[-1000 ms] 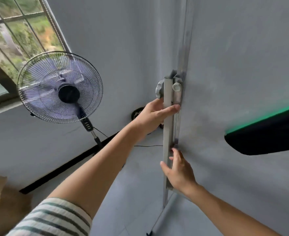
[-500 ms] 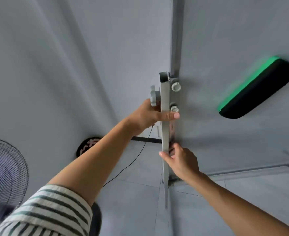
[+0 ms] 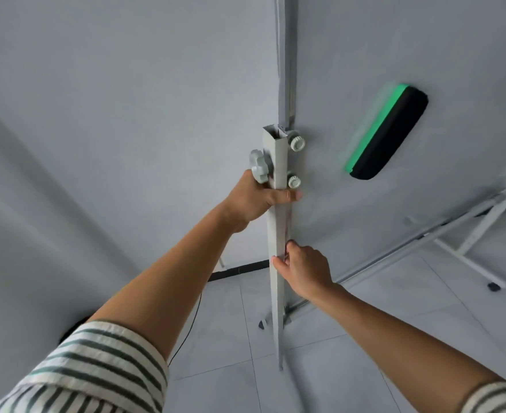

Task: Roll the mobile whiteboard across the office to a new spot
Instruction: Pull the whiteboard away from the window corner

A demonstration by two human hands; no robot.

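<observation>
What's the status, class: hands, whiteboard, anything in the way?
Left hand and right hand both shut on the post. Whiteboard upright, eraser on it. Cable on floor by the base.

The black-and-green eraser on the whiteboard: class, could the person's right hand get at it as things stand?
Probably yes. The right hand grips the stand post, and the eraser sits up and to its right on the bare whiteboard face. Nothing lies between; the hand must first let go.
</observation>
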